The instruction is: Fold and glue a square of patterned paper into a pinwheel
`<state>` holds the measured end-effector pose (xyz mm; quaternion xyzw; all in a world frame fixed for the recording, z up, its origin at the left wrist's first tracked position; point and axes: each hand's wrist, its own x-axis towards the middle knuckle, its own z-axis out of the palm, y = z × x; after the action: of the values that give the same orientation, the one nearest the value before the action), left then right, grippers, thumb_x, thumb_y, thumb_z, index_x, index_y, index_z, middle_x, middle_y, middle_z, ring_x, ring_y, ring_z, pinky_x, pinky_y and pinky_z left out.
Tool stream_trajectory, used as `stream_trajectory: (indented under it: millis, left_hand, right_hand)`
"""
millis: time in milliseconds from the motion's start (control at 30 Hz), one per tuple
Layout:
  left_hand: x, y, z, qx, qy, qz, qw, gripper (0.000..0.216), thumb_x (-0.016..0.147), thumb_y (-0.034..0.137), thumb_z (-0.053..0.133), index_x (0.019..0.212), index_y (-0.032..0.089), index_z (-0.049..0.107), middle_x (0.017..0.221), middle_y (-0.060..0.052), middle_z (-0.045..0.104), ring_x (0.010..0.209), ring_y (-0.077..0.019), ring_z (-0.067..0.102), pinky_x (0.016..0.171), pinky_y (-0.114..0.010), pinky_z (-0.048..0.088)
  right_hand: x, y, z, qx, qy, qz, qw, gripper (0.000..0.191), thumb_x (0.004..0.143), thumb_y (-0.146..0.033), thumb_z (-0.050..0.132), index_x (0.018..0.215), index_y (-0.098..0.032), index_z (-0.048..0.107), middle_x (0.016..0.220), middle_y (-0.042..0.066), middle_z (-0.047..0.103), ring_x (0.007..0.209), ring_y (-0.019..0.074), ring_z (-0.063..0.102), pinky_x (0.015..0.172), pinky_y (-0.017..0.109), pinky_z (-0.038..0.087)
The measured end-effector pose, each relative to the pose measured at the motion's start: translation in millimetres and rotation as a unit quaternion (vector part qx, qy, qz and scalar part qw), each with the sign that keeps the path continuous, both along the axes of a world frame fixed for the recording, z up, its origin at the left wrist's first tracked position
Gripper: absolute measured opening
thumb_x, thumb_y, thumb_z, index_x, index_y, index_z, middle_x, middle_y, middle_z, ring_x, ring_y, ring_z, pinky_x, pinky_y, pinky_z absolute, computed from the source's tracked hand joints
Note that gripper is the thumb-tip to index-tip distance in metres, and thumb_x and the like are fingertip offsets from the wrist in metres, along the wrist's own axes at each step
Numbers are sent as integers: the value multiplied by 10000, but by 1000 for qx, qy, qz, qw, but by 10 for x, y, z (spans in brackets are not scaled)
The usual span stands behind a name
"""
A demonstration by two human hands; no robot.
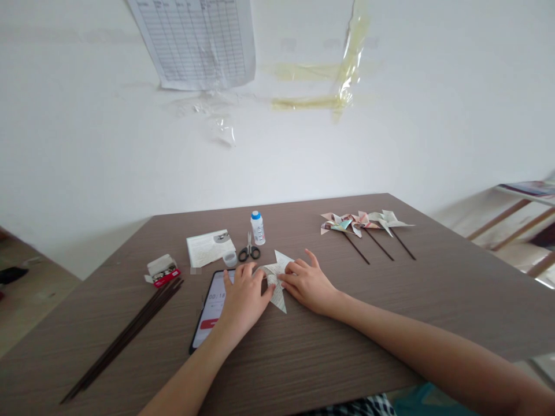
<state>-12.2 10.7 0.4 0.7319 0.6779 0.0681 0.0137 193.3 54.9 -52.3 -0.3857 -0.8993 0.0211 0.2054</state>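
Observation:
A partly folded paper pinwheel (pixel 278 276) of printed white paper lies on the brown wooden table (pixel 329 346). Both my hands work on it. My left hand (pixel 243 300) lies over its left side with the fingers curled down onto the paper, partly over a phone (pixel 208 315). My right hand (pixel 307 283) pinches the paper's right flap between thumb and bent fingers. The paper's centre is hidden under my fingers.
Three finished pinwheels on dark sticks (pixel 368 228) lie at the back right. Behind the paper are scissors (pixel 248 252), a glue bottle (pixel 257 227), a small clear cup (pixel 230 259) and a paper stack (pixel 209 247). A red pin box (pixel 162 270) and several dark sticks (pixel 125 335) lie left.

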Motion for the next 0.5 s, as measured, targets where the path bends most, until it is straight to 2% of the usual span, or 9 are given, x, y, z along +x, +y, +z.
stream_trajectory:
  millis: [500]
  left_hand:
    - [9, -23, 38, -11, 10, 1, 1000, 274, 1101, 306, 715, 1326, 226, 849, 1644, -196, 704, 1607, -433, 588, 1366, -811, 362]
  right_hand:
    - [-21, -15, 99, -21, -35, -10, 999, 292, 1193, -328, 613, 1336, -299, 866, 1265, 105, 834, 1247, 338, 740, 1356, 797, 338]
